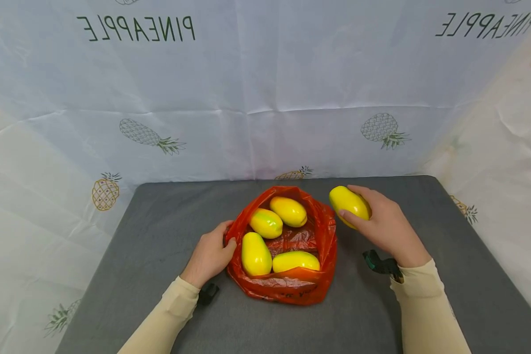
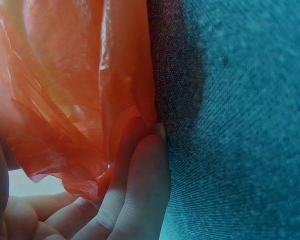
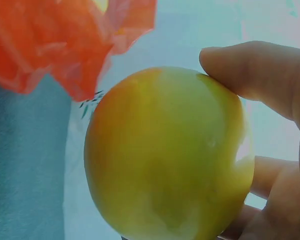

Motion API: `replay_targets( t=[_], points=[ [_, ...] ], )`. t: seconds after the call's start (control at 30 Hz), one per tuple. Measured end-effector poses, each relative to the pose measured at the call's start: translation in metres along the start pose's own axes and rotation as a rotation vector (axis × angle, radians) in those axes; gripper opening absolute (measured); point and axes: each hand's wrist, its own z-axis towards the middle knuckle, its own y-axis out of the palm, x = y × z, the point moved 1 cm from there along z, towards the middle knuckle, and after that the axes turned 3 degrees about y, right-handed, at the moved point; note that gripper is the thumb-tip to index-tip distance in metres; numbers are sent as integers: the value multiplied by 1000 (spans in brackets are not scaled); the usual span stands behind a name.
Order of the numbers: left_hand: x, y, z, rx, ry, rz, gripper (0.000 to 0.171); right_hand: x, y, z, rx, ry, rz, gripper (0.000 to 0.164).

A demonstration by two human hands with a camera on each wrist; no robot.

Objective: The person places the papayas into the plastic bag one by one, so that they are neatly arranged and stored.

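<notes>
A red plastic bag (image 1: 326, 246) stands with its mouth spread wide on the table, and several glossy yellow mangoes (image 1: 256, 254) lie inside it. My left hand (image 1: 210, 254) pinches the bag's left rim between thumb and fingers; the left wrist view shows the fingers (image 2: 147, 180) against the thin red plastic. To the right of the bag, my right hand (image 1: 388, 225) grips another yellow mango (image 1: 348, 202), held off the table near the bag's right rim. In the right wrist view this mango (image 3: 167, 155) fills the middle, with the thumb on its upper side.
The table (image 1: 159, 275) has a dark grey cloth top. A white curtain (image 1: 265, 78) printed with pineapples hangs behind its far edge and down both sides. Dark wrist straps (image 1: 378, 264) sit near each sleeve cuff.
</notes>
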Motion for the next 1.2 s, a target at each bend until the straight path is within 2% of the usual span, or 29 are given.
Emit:
replay_targets(
  t=[0.27,0.53,1.2],
  points=[
    [-1,1,1,2,2,5,54,-22,-4,-10,2,-61,27,74],
    [-1,1,1,4,1,5,53,-40,7,-14,-18,-136,42,70],
    [-3,3,0,-14,-8,-17,54,-55,37,-12,-103,-219,50,68]
  ],
)
